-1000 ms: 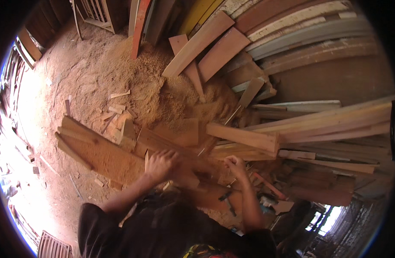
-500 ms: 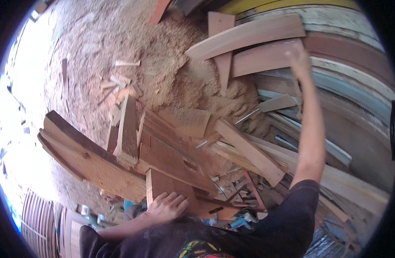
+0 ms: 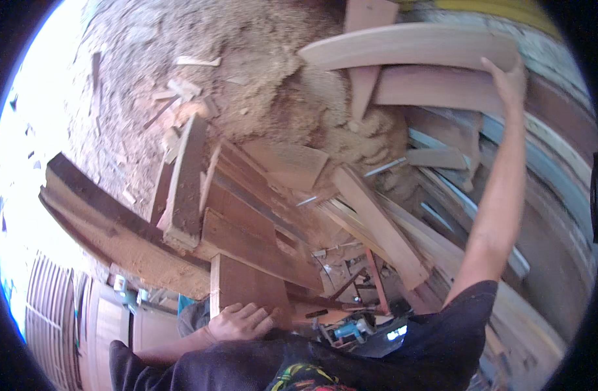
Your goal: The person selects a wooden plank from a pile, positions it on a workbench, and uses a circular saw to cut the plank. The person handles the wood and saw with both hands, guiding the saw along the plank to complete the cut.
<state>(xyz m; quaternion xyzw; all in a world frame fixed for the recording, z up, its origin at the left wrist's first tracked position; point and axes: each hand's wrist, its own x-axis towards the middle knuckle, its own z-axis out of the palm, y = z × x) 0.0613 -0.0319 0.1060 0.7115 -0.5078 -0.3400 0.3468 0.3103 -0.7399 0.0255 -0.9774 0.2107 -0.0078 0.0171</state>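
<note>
Sawdust-strewn ground (image 3: 139, 78); right hand (image 3: 510, 77) pinches curved plank (image 3: 409, 48), left hand (image 3: 241, 322) rests loosely spread on board (image 3: 250, 283)

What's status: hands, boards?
Right hand at right end of long pale wooden board; left hand on rectangular reddish wooden board; pinkish wooden plank alongside pale board.

The right hand (image 3: 511, 79) grips a plank (image 3: 409, 47) by one end.
</note>
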